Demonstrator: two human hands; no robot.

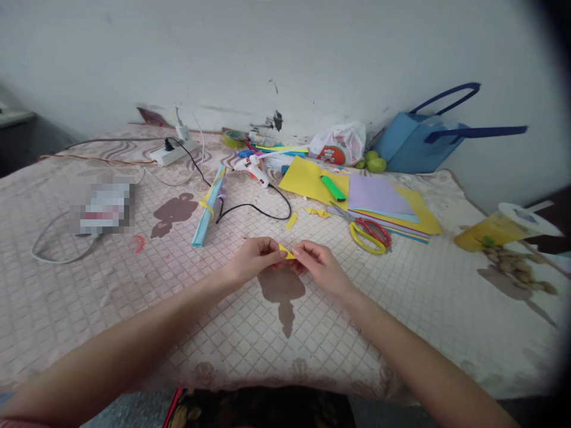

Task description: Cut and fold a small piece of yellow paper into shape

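Observation:
A small yellow paper piece (pixel 287 252) is held between both hands above the patterned tablecloth (pixel 241 339). My left hand (pixel 256 260) pinches its left end between thumb and fingers. At its right end, my right hand (pixel 316 264) has the same kind of pinch. Just beyond the hands lie a short yellow strip (pixel 291 222) and some folded yellow pieces (pixel 317 212). Scissors (pixel 368 235) with yellow and red handles rest to the right of them.
A light-blue paper roll (pixel 207 211) lies left, near a white glue gun (pixel 255 170) with a black cord. Coloured sheets (pixel 379 193) carry a green cutter (pixel 333 188). A power strip (pixel 172 153), blue bag (pixel 414 142) and tilted drink cup (pixel 495 229) stand farther out.

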